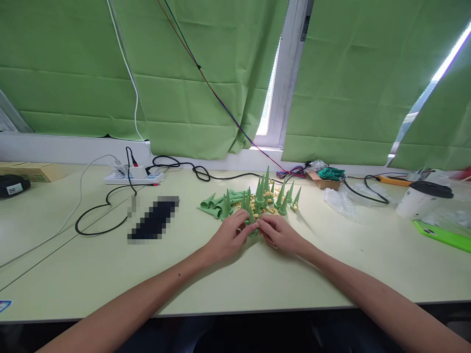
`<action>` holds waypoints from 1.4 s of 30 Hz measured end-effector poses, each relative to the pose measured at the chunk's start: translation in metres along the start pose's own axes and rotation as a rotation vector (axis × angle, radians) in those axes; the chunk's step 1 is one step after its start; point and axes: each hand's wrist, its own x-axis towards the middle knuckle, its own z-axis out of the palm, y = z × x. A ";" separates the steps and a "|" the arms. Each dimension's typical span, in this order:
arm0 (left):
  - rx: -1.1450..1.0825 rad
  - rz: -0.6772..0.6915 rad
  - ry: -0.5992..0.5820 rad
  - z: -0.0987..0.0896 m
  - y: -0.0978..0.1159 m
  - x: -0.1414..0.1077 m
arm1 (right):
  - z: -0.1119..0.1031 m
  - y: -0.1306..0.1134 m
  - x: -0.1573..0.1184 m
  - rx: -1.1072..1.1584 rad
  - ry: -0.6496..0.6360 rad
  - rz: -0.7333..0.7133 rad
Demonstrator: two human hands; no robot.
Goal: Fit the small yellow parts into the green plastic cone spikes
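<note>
Several green cones stand upright on the pale table, and more green cones lie on their sides at the left of the group. Small yellowish pieces are scattered among them. My left hand is closed around a green cone at the near side of the group. Touching it from the right, my right hand has its fingers pinched together at the base of that cone; what lies between these fingertips is too small to make out.
Left of the hands lies a dark pixelated object, with a black cable and a power strip behind it. To the right are clear plastic bags, a small cardboard box, a white cup and a bright green phone-shaped object.
</note>
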 end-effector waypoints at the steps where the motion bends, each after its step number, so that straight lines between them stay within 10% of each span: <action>1: -0.021 -0.014 -0.002 0.000 0.001 0.000 | 0.000 0.001 0.000 -0.023 0.005 -0.012; 17: -0.368 -0.355 -0.175 -0.001 -0.001 -0.001 | 0.001 0.004 -0.003 -0.194 0.037 -0.116; 42: -0.441 -0.425 -0.192 0.006 -0.013 0.000 | 0.015 0.005 -0.008 -0.586 0.102 -0.433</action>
